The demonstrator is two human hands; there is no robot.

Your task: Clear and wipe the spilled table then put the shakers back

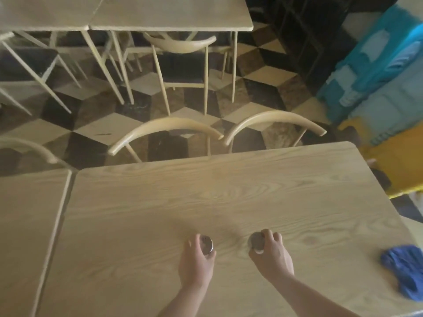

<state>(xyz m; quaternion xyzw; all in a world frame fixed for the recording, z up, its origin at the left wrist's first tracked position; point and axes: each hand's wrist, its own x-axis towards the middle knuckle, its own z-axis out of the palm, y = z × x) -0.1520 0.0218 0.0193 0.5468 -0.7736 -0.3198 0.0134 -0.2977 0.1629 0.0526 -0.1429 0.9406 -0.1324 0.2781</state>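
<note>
Two shakers with metal tops are in my hands over the middle of the light wooden table (pixel 229 193). My left hand (pixel 194 259) is wrapped around the left shaker (pixel 206 243). My right hand (pixel 270 252) grips the right shaker (pixel 256 240) from above. Both shakers sit low at the tabletop; I cannot tell whether they touch it. Their bodies are mostly hidden by my fingers. A crumpled blue cloth (pixel 405 271) lies at the table's right edge, away from both hands.
A second table (pixel 27 213) butts against the left side. Two chair backs (pixel 164 131) (pixel 274 122) stand along the far edge. More tables and chairs stand beyond on a chequered floor. Blue and yellow objects (pixel 389 88) are at the right.
</note>
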